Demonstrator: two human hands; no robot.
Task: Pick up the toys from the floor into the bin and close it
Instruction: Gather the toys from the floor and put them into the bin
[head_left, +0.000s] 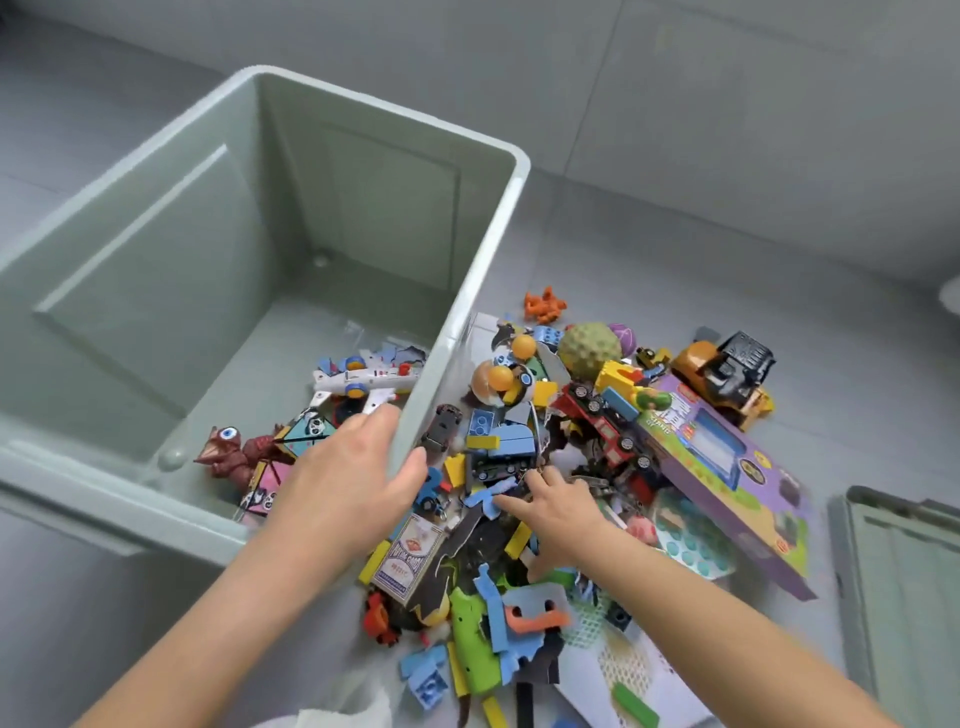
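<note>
The left hand (348, 478) is gripping the pale green bin (363, 208) by its rim near the closest corner, the fingers hooking over into the inside and the thumb pressing on the outer face of the wall. The bin is standing open on the grey floor (727, 208). Inside it, just beyond the left hand's fingertips, a white toy plane (363, 382) is lying on the bottom. To the left of that hand, panda-printed folding shapes (306, 431) and a red-brown dinosaur (234, 452) are resting there too. The right hand (558, 506) is reaching down into the toy pile (498, 447), which is lying on the floor just outside the bin wall. Its fingers are bending in among the small pieces, and whether they are closing on any one piece cannot be told. Between the two hands a boxed deck of cards (410, 561) is lying flat. Nearer the person than the right hand, blue foam pieces (524, 618) are sitting on top of the heap. Beyond the right hand a red truck (602, 426) is lying on its side, with a bumpy green ball (589, 351) farther off and a small orange figure (543, 304) at the far edge of the pile. To the right of that hand a purple box (727, 478) is lying tilted, an orange and black loader (727, 374) is standing beyond it, and the green lid (904, 582) is lying well apart on the floor.
</note>
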